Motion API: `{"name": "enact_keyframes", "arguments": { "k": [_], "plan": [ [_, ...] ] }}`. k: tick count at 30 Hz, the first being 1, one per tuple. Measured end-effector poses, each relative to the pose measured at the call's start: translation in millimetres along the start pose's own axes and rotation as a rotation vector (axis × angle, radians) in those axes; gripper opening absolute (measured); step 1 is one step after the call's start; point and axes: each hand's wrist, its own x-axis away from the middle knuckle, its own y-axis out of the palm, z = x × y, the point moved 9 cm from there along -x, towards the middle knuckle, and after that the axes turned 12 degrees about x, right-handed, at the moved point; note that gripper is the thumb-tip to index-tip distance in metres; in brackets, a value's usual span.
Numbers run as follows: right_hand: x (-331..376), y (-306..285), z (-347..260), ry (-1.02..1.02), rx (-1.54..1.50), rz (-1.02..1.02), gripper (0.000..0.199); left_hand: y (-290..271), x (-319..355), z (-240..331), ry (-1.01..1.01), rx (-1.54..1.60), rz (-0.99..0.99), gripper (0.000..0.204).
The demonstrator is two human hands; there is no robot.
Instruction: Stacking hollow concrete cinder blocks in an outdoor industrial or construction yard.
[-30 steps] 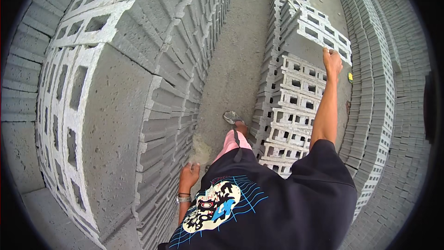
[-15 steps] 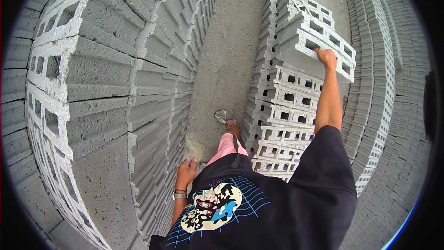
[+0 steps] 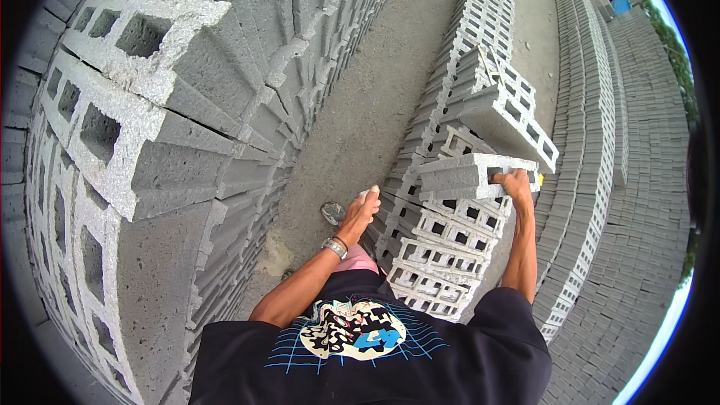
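Note:
My right hand (image 3: 514,182) grips the far end of a grey hollow concrete block (image 3: 459,175), fingers hooked into one of its cells, and the block sits tilted on top of a low stack of the same blocks (image 3: 442,255). Reaching toward the block's near end, my left hand (image 3: 362,208) is just short of it with fingers loosely curled and holds nothing. A watch is on the left wrist. Beyond the held block, another loose block (image 3: 501,109) lies askew on the stack.
A tall wall of stacked hollow blocks (image 3: 150,142) rises close on my left. A narrow sandy path (image 3: 360,112) runs between it and the low row. Further rows of blocks (image 3: 600,127) lie on the right. My foot (image 3: 333,213) stands on the path.
My right hand has pulled the block down and toward me off the higher stack. The left hand has risen from my side toward the block. My head has moved closer to the left wall.

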Motion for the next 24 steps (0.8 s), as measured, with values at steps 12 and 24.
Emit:
{"name": "enact_keyframes", "arguments": {
  "k": [12, 24],
  "plan": [
    [203.1, 1.5, -218.5, -0.521, 0.113, -0.156, 0.039, -32.8, 146.5, -0.5, 0.322, 0.463, 0.499, 0.074],
    [523.7, -207.1, -339.4, -1.326, -0.037, 0.699, 0.037, -31.4, 385.4, 83.9, 1.157, 0.993, 0.264, 0.053]
  ]
}}
